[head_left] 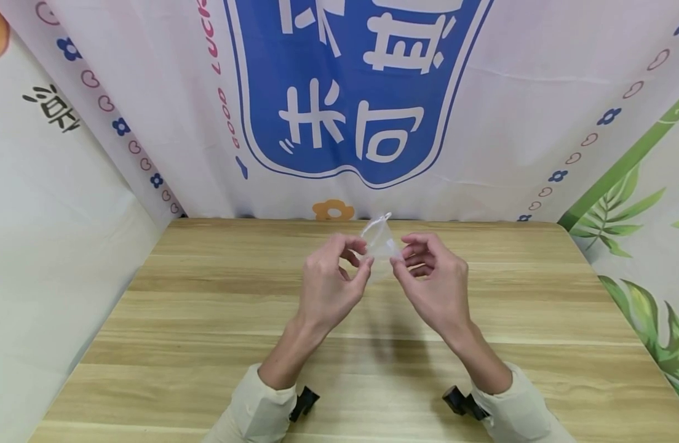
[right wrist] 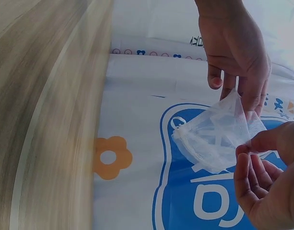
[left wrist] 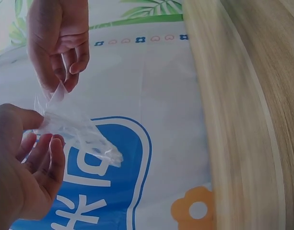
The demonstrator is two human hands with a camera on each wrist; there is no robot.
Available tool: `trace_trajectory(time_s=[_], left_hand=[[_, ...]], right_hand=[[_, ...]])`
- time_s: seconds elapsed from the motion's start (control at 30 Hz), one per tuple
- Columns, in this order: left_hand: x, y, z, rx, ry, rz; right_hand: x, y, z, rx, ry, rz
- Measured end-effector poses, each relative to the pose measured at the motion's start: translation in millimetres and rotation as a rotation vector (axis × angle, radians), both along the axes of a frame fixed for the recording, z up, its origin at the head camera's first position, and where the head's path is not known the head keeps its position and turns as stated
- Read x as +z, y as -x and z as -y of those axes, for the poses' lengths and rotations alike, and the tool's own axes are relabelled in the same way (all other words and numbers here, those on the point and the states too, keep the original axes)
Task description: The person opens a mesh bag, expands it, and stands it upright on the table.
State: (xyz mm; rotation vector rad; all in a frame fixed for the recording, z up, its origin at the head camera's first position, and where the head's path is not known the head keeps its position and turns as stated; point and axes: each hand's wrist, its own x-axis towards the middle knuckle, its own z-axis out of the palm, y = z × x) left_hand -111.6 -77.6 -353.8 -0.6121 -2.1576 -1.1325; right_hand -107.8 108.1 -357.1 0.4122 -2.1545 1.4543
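Observation:
A small sheer white mesh drawstring bag [head_left: 381, 241] hangs between the two hands above the table. In the right wrist view the bag [right wrist: 211, 134] shows its gathered edge and a small cord loop [right wrist: 178, 123] at one corner. My left hand [head_left: 334, 277] pinches one side of it between thumb and fingers. On the opposite side, my right hand [head_left: 435, 284] pinches another part of the mesh, fingers curled. The left wrist view shows the bag [left wrist: 84, 134] stretched from the fingertips, its bunched end pointing away from both hands.
Below the hands lies a wooden table [head_left: 206, 344] with light grain. A white printed curtain [head_left: 511, 123] with a blue panel hangs along its back edge. Black wrist mounts [head_left: 303, 404] protrude from both sleeves [head_left: 262, 403].

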Motion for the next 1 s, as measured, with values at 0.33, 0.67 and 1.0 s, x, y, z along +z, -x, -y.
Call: trace_trajectory(time_s=[0.33,0.67,1.0], left_hand=[[0.2,1.3,2.0,0.038,-0.002,-0.004],[0.5,1.6,1.8,0.015,0.027,0.014],[0.2,1.1,1.2,0.005,0.011,0.031]], right_hand=[[0.7,-0.4,-0.1,0.009,-0.006,-0.002],[1.7,-0.9,-0.9,-0.007,-0.012,-0.005],[1.7,-1.7,-0.9,-0.001,-0.031,-0.009]])
